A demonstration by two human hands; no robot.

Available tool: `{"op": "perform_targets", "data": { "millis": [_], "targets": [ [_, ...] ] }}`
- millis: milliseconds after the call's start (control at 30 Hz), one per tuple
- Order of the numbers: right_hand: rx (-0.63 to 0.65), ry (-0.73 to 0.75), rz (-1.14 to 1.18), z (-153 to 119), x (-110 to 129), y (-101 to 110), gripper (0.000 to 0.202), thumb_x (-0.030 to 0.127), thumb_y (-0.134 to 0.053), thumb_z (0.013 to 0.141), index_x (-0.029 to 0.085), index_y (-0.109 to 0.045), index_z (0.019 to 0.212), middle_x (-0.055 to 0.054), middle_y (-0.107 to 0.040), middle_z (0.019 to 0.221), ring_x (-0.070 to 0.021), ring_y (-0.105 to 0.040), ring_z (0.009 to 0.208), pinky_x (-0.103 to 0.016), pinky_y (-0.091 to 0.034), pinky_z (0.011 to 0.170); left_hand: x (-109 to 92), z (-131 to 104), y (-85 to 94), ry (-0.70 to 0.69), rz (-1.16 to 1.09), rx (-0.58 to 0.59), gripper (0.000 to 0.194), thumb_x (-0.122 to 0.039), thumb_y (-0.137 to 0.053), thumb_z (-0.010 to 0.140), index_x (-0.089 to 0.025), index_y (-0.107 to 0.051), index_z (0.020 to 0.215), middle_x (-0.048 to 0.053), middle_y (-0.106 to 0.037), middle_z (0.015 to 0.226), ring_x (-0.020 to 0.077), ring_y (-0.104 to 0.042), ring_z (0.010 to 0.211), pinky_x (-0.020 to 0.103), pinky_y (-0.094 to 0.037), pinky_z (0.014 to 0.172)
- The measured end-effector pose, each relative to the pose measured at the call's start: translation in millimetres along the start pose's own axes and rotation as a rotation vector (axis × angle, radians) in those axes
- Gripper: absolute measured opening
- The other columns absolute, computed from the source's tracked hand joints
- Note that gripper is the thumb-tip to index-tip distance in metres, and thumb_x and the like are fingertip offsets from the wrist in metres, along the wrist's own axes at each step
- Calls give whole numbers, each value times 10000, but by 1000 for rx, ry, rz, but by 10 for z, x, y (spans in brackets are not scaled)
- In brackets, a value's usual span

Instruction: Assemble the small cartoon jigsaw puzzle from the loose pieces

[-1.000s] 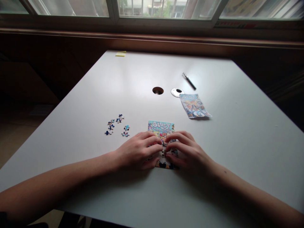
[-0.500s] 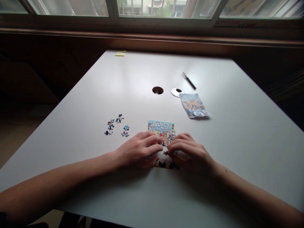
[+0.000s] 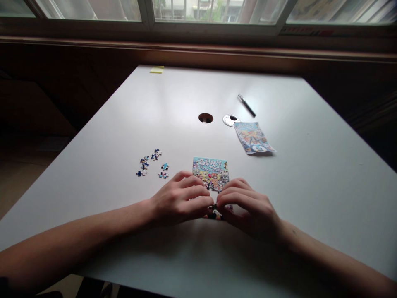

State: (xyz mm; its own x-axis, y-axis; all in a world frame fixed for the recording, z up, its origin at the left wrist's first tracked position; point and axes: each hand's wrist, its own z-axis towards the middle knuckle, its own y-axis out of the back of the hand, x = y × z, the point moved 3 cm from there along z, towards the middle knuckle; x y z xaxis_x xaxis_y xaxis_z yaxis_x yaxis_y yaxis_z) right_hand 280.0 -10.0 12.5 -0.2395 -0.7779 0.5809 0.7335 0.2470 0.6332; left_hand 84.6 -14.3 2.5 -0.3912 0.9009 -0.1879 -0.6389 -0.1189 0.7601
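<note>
A small, colourful jigsaw puzzle (image 3: 211, 164) lies flat on the white table in front of me, with a pale gap in its lower middle. My left hand (image 3: 186, 196) rests over its left side, fingers bent and reaching across, the thumb hidden beneath. From the right, my right hand (image 3: 246, 205) comes in with thumb and index finger pinched on a small dark puzzle piece (image 3: 214, 206) at the gap. The fingertips of both hands nearly meet there and cover part of the puzzle.
Several loose puzzle pieces (image 3: 151, 163) lie to the left. Behind the puzzle on the right are a creased picture sheet (image 3: 254, 138), a round metal cover (image 3: 231, 120) and a black pen (image 3: 247, 105). A cable hole (image 3: 205, 118) opens in the table; a yellow sticky note (image 3: 157, 70) is at the far edge.
Both sets of fingertips have shifted slightly toward me over the puzzle, and the dark piece moved with the right hand. More of the puzzle's middle shows. The loose pieces stayed put.
</note>
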Motion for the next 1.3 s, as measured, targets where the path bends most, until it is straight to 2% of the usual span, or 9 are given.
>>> {"op": "perform_targets", "data": {
  "millis": [133,267,400,500,833,1300],
  "targets": [
    [0,9,2,-22,-16,-3,235,94,-708,796,211,-632,984,-40,-714,856,-181,-624,790,-362,-486,752,2,8,9,15,9,-32,209,-377,-656,908,-197,-629,1011,-6,-741,923,155,-649,914,332,-424,892],
    [-26,24,-13,-27,-20,10,180,117,-714,800,217,-637,929,-33,-720,847,-178,-637,790,-357,-493,755,8,11,14,34,0,-30,222,-392,-655,911,-193,-631,1006,-1,-744,921,155,-645,910,333,-420,887],
    [-38,25,-26,-29,-21,12,155,162,-708,824,222,-644,951,-27,-719,817,-178,-636,763,-356,-490,741,5,14,15,26,8,-13,161,-355,-622,939,-199,-630,978,-15,-736,885,144,-642,887,333,-410,890],
    [-26,38,-38,-28,-14,1,137,141,-685,836,216,-643,943,-24,-708,789,-176,-626,740,-356,-476,725,5,10,4,15,26,15,85,-292,-604,951,-211,-629,940,-33,-729,859,132,-640,883,329,-404,901],
    [4,41,-33,-1,-8,4,164,100,-688,823,199,-614,932,-30,-687,786,-166,-600,724,-358,-453,727,6,-13,8,6,13,8,47,-246,-612,932,-223,-607,973,-38,-733,877,126,-636,875,321,-420,894],
    [-14,52,-55,-25,-34,-12,110,102,-681,828,170,-630,897,-34,-615,748,-145,-572,684,-337,-458,703,7,-17,11,-12,-2,-12,77,-245,-639,919,-204,-613,979,-30,-731,861,127,-635,854,327,-416,868]
  ]
}}
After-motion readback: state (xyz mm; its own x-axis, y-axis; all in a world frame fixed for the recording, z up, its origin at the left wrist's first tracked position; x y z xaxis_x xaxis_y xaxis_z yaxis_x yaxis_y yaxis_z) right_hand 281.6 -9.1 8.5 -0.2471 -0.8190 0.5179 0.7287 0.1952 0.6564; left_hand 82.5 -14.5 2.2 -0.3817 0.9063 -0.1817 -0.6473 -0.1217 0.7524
